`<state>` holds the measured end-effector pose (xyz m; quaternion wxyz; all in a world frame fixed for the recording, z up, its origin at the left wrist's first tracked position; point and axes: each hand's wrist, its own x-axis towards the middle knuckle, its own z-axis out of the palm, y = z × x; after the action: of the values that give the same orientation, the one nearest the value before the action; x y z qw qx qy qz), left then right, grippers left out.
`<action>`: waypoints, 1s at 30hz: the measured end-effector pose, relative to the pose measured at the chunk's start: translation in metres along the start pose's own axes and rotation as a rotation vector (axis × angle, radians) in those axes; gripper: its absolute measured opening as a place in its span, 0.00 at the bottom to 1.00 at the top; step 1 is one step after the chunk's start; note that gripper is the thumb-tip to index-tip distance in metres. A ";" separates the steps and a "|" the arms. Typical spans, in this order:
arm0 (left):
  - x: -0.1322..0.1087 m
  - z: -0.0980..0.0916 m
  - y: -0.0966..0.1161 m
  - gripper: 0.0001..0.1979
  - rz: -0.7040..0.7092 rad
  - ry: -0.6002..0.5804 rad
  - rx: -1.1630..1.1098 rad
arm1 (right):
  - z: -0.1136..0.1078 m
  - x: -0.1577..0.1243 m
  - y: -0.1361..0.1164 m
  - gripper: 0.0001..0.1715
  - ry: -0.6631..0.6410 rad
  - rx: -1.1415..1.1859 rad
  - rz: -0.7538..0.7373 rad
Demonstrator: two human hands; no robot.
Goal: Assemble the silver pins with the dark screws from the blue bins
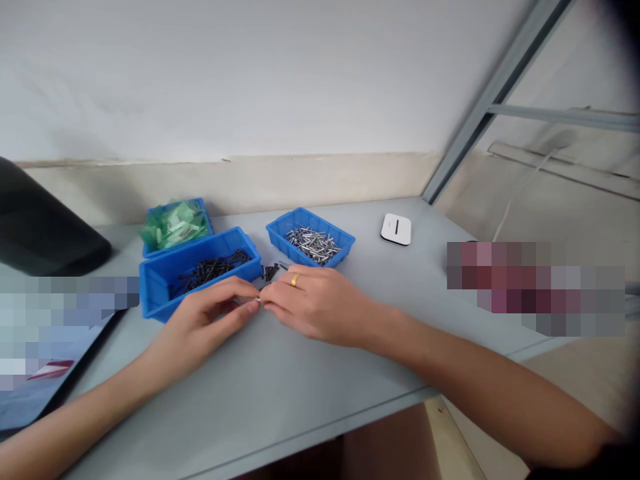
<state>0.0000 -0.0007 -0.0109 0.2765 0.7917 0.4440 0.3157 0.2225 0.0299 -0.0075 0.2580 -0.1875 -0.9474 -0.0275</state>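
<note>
Left hand point(210, 319): we pinch a small piece point(258, 300).
Right hand point(313, 301): fingertips meet it; grip hidden, we cannot tell.
Piece: between our hands.
Screws point(270, 271): loose at twelve o'clock; our right knuckles, pushing forward, could scatter them.

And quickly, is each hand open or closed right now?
Left hand: closed, pinching a pale item too small to identify.
Right hand: closed, right beside it; whether it holds anything cannot be told.
</note>
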 end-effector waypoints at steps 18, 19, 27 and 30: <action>0.001 -0.002 0.002 0.12 -0.098 0.030 -0.077 | -0.007 0.002 -0.002 0.15 -0.035 0.059 0.027; 0.000 -0.002 0.002 0.12 -0.103 0.008 -0.082 | -0.008 0.003 -0.002 0.15 -0.026 0.067 0.030; 0.001 -0.001 0.001 0.11 -0.127 -0.051 -0.115 | -0.003 0.001 0.001 0.13 -0.023 -0.039 -0.017; 0.001 0.000 0.001 0.11 -0.141 -0.023 -0.112 | -0.003 0.001 0.003 0.14 -0.018 -0.038 0.034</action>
<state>0.0005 -0.0001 -0.0098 0.3469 0.7453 0.4770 0.3108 0.2244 0.0321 -0.0049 0.2463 -0.2089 -0.9456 -0.0393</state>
